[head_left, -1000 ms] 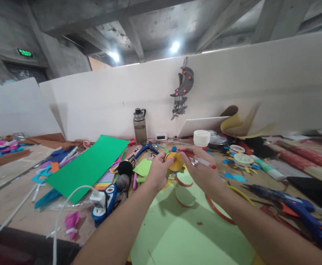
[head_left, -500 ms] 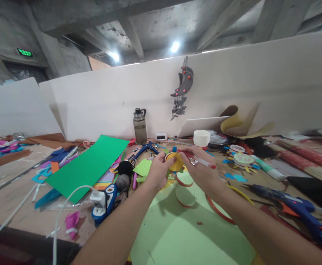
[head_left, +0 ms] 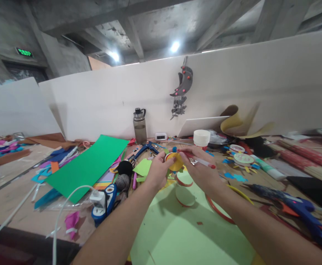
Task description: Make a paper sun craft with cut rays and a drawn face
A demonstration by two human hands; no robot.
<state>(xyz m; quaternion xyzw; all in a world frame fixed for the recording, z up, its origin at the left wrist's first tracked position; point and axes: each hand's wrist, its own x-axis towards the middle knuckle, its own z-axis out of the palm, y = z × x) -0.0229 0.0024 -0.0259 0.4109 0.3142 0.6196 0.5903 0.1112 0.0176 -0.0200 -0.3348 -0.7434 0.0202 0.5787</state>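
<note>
One yellow disc [head_left: 177, 162], and the left hand [head_left: 158, 171] has it pinched, thumb across its face! One pen [head_left: 205, 162] in the right hand [head_left: 202, 171], fingers curled nearly closed around it. Count the pale green discs [head_left: 185, 196]: two small, plus one larger disc [head_left: 222, 210] half hidden by the right forearm, all around one pale green sheet [head_left: 194, 235]. Two balls to the left, a black ball [head_left: 125, 168] and a grey ball [head_left: 122, 182]; one bottle [head_left: 140, 129] stands far. The yellow disc sits between the hands, right of the left palm, beside the right fingertips.
</note>
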